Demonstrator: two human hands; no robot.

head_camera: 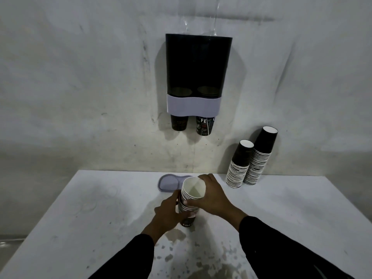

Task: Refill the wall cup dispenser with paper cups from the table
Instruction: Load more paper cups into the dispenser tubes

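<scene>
A short stack of dark paper cups [192, 193] stands mouth-up on the white table [80, 228], near its middle. My left hand [168, 213] grips the lower part of the stack from the left. My right hand [211, 196] wraps round the upper cups from the right, thumb on the front. On the wall above hangs the black cup dispenser [198, 65] with a pale band; one cup bottom pokes out under each of its two tubes [205, 125]. Its top looks open, and the pale lid [170, 183] lies on the table behind the stack.
Two tall stacks of upside-down cups [249, 160] lean against the wall at the table's back right. Brown stains [177, 248] mark the table's near middle. The table's left edge runs diagonally, with grey floor beyond it.
</scene>
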